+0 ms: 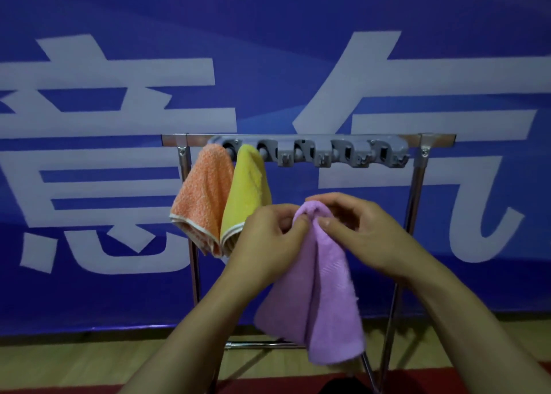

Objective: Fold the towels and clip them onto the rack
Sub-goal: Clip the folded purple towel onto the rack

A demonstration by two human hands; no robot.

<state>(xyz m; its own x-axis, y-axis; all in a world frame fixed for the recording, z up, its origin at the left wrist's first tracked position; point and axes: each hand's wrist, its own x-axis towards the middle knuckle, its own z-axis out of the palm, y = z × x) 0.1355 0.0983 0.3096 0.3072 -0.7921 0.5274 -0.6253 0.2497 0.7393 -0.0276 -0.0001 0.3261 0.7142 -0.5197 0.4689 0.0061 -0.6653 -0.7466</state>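
Two hands pinch a purple towel (316,289) at its bunched top: L hand (268,241) at 9 o'clock of the bunch, thumb and fingers curled on the cloth; R hand (357,229) at 3 o'clock, fingers curled round it too. Towel hangs folded below them, in front of the rack (416,191). Grey clip strip (313,152) sits at 12 o'clock, apart from the purple towel. Orange towel (202,197) and yellow towel (246,194) hang clipped at its L end, touching. Blue banner (119,21) w/ white characters behind.
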